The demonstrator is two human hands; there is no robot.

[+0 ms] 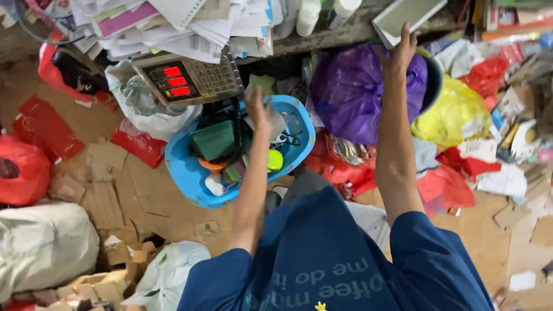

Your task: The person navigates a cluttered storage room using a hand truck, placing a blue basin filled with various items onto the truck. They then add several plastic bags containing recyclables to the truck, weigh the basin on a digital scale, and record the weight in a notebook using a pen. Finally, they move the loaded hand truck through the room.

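Near the middle of the frame, the left hand (258, 109) hangs over a blue basin (183, 167), fingers loosely spread and holding nothing that I can make out, though motion blur leaves that unsure. That basin sits on the cardboard floor (150, 207) and is packed with small goods: a green box (213, 140), a yellow-green ball (275, 160) and dark cords, heaped as if dropped in rather than stacked. Up and to the right, the right hand (398, 57) reaches with fingers wide and straight, touching or nearly touching a white tray (406, 17) at the shelf edge; it grips nothing. Just below that hand a purple bag (351, 92) bulges, with a yellow bag (455, 112) beside it at right. Toward the upper left, a scale (190, 78) with red lit digits tilts under a pile of papers (190, 23), its face turned up for reading.
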